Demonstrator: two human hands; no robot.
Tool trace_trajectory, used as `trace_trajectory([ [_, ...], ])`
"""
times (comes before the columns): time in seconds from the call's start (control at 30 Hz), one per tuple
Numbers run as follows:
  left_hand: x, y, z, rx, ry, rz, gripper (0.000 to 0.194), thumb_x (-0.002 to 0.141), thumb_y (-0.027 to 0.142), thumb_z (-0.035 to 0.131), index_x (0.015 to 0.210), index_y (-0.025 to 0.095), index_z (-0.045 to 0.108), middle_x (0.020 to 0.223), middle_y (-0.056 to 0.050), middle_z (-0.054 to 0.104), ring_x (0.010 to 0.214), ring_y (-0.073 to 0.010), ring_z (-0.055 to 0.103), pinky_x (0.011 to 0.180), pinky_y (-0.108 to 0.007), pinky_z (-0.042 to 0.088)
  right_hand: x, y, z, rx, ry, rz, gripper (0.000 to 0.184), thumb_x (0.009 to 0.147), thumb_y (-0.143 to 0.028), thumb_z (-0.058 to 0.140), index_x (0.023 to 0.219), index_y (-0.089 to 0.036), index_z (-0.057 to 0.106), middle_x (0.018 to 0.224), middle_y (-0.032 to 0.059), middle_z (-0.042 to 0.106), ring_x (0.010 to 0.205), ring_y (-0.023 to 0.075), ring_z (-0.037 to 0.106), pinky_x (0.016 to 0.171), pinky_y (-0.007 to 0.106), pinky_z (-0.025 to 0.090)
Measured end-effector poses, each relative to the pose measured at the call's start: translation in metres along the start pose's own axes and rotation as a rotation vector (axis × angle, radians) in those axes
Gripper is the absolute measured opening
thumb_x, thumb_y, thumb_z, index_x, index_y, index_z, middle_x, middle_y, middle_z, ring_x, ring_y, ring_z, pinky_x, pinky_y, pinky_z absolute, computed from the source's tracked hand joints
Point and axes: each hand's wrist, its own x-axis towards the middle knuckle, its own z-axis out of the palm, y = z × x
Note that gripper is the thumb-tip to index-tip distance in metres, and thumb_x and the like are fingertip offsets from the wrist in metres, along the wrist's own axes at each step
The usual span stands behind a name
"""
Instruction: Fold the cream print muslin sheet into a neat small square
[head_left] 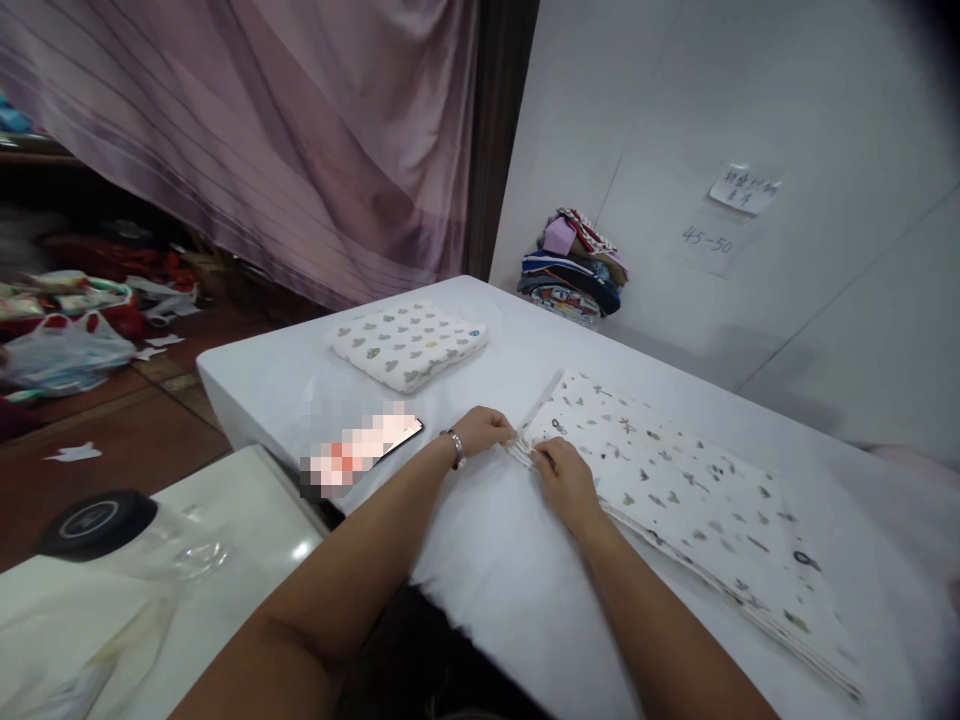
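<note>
Right of the phone (pixel 403 438), the printed cloth (pixel 675 480) lies flat in layers; my left hand (pixel 484 430) and right hand (pixel 566 477) pinch its corner nearest the phone, fingertips closed on the edges, probably so the layers sit even. Beyond the phone, a second folded cloth (pixel 411 345) lies apart, likely to avoid mixing.

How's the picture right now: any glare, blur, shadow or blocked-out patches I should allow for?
Head view: blocky pixelation covers much of the phone; same view, a bright glare spot on the glossy white surface, lower left; same view, the plastic bag at left looks soft, the upper right corner darkens, but print on the patterned cloth is discernible.
</note>
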Motion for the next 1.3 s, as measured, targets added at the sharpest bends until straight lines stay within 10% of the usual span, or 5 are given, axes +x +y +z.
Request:
trace_trajectory([
  [0.43, -0.005, 0.006, 0.008, 0.354, 0.020, -0.031, 0.026, 0.060, 0.044, 0.061, 0.068, 0.020, 0.065, 0.063, 0.002, 0.062, 0.062, -0.0123, 0.053, 0.052, -0.021, 0.035, -0.001, -0.001, 0.000, 0.008, 0.023, 0.005, 0.017, 0.086, -0.028, 0.042, 0.080, -0.022, 0.056, 0.082, 0.0030, 0.059, 0.080, 0.0171, 0.052, 0.072, 0.029, 0.040],
  [1.3, -0.005, 0.005, 0.010, 0.285, 0.039, -0.027, 0.017, 0.058, 0.035, 0.061, 0.062, 0.019, 0.064, 0.057, 0.002, 0.059, 0.058, -0.0113, 0.050, 0.051, -0.021, 0.033, -0.003, -0.002, -0.001, -0.062, 0.005, -0.059, 0.015, 0.086, -0.025, 0.042, 0.086, -0.022, 0.057, 0.086, 0.0036, 0.060, 0.084, 0.0177, 0.052, 0.075, 0.030, 0.040],
])
